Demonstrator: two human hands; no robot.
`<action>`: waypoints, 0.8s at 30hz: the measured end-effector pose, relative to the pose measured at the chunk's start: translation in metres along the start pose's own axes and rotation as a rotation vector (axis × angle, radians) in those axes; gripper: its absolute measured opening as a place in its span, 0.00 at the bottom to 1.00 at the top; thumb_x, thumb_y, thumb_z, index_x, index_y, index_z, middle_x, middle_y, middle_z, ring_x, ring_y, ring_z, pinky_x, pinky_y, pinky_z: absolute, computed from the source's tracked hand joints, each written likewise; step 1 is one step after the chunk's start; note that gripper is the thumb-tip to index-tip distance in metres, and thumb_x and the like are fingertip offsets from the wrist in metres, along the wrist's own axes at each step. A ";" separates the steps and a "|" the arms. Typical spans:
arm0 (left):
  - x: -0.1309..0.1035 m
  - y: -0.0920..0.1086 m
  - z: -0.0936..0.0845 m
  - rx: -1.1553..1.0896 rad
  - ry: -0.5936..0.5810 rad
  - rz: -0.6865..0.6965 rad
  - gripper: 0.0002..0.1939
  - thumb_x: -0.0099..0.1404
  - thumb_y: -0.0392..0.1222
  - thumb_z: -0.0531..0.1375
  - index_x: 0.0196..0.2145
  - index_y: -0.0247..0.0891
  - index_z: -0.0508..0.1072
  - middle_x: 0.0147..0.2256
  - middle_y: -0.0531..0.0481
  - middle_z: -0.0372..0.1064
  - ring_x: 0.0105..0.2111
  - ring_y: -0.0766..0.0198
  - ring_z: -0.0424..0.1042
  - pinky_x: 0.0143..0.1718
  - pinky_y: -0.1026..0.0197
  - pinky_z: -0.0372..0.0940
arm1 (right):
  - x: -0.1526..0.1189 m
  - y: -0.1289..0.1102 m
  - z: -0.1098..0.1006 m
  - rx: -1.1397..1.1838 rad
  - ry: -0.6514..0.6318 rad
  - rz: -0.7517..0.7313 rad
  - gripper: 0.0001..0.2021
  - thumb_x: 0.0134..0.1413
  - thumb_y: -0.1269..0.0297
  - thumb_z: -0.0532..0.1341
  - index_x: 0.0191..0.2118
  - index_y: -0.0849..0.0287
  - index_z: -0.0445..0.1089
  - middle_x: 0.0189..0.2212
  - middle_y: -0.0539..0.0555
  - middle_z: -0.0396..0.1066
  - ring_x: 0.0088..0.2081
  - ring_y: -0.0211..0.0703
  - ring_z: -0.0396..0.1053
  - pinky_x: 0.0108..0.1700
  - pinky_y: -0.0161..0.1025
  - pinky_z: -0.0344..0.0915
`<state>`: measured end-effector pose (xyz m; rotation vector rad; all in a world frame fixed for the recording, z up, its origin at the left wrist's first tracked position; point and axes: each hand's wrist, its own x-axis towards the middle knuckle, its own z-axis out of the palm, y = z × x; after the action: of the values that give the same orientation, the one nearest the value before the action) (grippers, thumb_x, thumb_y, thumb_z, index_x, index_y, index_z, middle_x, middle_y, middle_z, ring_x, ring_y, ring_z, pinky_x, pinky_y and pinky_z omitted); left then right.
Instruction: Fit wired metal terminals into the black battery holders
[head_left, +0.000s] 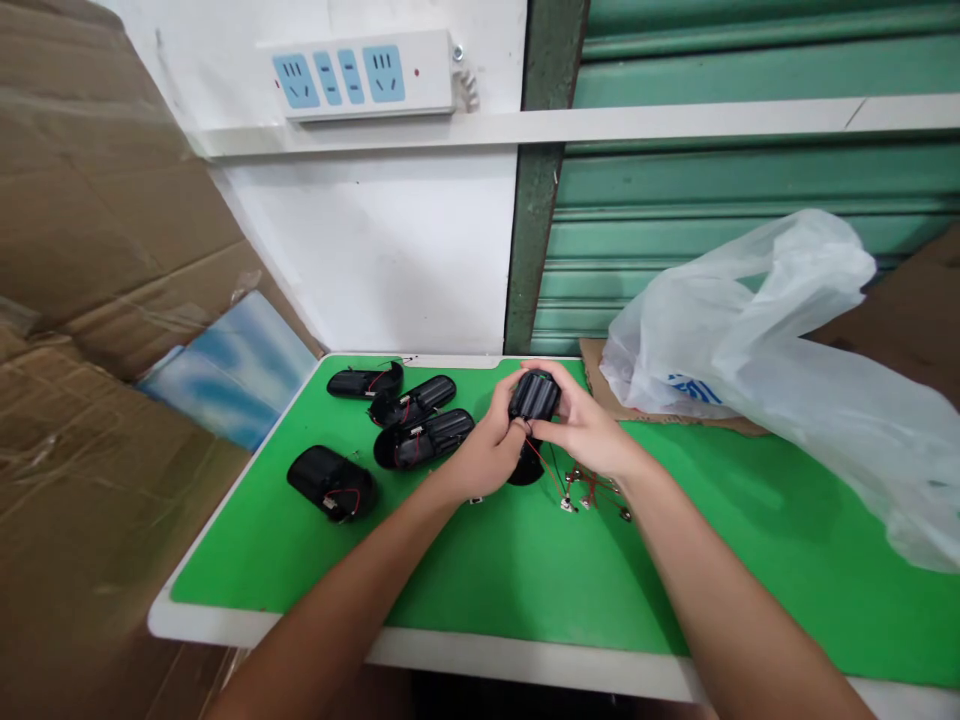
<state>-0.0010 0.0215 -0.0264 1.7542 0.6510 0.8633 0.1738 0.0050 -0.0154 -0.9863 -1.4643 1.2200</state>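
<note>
Between my two hands is a black ribbed plastic casing (pixel 535 396), raised a little over the green table mat (pixel 570 590). My left hand (pixel 496 445) grips its left side, thumb at the lower edge. On the right side, my right hand (pixel 589 425) closes around it with fingers behind and the thumb in front. Thin red and black wires hang from the casing to a small white connector (pixel 568 504). Another black part (pixel 527 465) shows just below my hands, partly covered by them. Small metal pieces with wires (pixel 592 482) lie beside my right wrist.
Several black casings with red wires, such as one (pixel 330 482) at the left, lie on the mat. A white plastic bag (pixel 720 320) rests on cardboard at the back right. Cardboard (pixel 90 200) stands along the left. A power strip (pixel 367 75) is on the wall.
</note>
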 end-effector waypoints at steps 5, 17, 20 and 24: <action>0.003 -0.001 -0.004 -0.185 -0.027 -0.152 0.35 0.69 0.39 0.52 0.71 0.37 0.50 0.69 0.40 0.55 0.70 0.50 0.55 0.72 0.47 0.49 | -0.003 -0.002 -0.007 0.025 -0.053 0.094 0.46 0.45 0.73 0.65 0.71 0.45 0.53 0.58 0.51 0.67 0.51 0.45 0.69 0.53 0.41 0.66; -0.005 -0.004 -0.001 -0.163 -0.170 -0.142 0.46 0.73 0.52 0.59 0.76 0.43 0.35 0.73 0.39 0.46 0.72 0.47 0.50 0.73 0.43 0.47 | 0.001 0.001 -0.003 0.169 0.053 0.215 0.30 0.55 0.61 0.57 0.65 0.46 0.67 0.62 0.49 0.69 0.60 0.52 0.67 0.57 0.47 0.66; -0.006 -0.003 0.000 -0.177 -0.170 -0.167 0.49 0.72 0.52 0.60 0.76 0.44 0.32 0.69 0.36 0.54 0.69 0.46 0.57 0.71 0.39 0.52 | 0.003 0.005 -0.004 0.176 0.065 0.240 0.26 0.62 0.55 0.57 0.65 0.44 0.67 0.65 0.48 0.67 0.62 0.50 0.67 0.56 0.45 0.68; -0.005 -0.002 0.000 -0.200 -0.121 -0.156 0.47 0.73 0.47 0.59 0.76 0.45 0.32 0.66 0.35 0.59 0.60 0.49 0.69 0.67 0.37 0.58 | 0.005 0.009 -0.009 0.150 0.129 0.241 0.22 0.65 0.48 0.57 0.61 0.45 0.69 0.60 0.51 0.71 0.56 0.49 0.71 0.44 0.40 0.71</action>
<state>-0.0042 0.0182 -0.0292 1.5415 0.5924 0.6844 0.1814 0.0133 -0.0229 -1.1394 -1.1611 1.3891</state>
